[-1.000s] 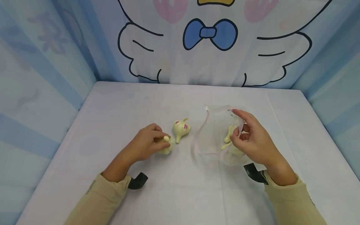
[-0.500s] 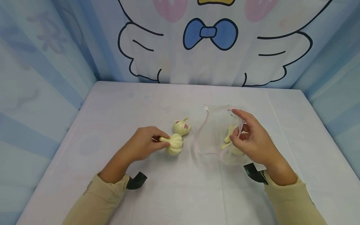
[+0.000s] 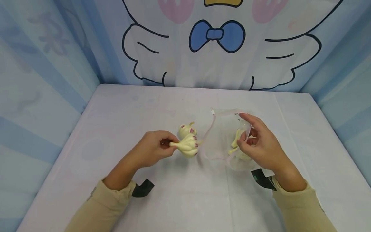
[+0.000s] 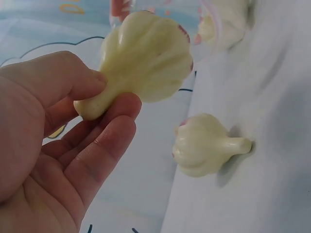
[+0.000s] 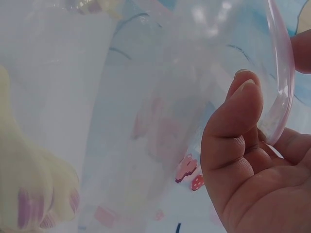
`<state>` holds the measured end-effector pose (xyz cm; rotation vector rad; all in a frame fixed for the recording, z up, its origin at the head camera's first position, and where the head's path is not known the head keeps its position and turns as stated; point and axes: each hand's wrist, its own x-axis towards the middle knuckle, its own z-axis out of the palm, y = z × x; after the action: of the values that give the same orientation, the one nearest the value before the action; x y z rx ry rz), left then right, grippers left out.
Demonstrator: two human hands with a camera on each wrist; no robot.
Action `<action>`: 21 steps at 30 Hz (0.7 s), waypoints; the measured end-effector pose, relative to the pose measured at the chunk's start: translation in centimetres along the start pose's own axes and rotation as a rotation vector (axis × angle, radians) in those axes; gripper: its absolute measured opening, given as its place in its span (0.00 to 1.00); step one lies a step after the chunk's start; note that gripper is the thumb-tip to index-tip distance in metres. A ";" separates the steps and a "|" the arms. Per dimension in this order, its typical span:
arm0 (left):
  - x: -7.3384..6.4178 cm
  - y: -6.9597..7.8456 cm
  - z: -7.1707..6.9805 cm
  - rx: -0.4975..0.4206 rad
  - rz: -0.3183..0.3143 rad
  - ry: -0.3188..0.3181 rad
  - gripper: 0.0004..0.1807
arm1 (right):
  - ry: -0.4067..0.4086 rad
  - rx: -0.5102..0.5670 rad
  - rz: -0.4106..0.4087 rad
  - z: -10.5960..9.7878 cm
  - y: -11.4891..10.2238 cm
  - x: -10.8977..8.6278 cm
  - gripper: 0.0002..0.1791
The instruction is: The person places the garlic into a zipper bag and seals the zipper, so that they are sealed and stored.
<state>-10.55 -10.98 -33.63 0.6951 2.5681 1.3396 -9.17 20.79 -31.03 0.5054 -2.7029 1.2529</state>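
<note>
A left hand (image 3: 153, 149) is holding a garlic bulb (image 3: 187, 146) just beside a clear bag (image 3: 223, 127), between the table's (image 3: 174, 199) left and right edges.
Its thumb and fingers are pinching the stem, covering part of it, while the bulb is hiding some of a second bulb (image 3: 185, 130) lying toward the far edge. The right hand (image 3: 260, 141) is pinching the bag's pink rim (image 5: 285, 77), on the right-edge side, and half blocking more garlic (image 3: 235, 139) inside; the number of pieces is impossible to tell.
</note>
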 end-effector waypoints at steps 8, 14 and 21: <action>0.5 0.6 0.7 -0.030 0.061 0.021 0.08 | -0.006 0.010 -0.005 0.2 -0.2 0.0 0.37; 1.6 1.3 2.0 -0.028 0.071 0.021 0.06 | -0.009 0.008 -0.031 0.3 -0.3 0.1 0.37; 3.6 2.3 3.8 0.034 0.120 0.003 0.06 | -0.016 -0.005 -0.051 0.5 -0.2 0.4 0.37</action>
<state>-11.65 -5.38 -33.74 0.8657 2.5947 1.3345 -9.44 20.20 -31.09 0.5827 -2.6871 1.2338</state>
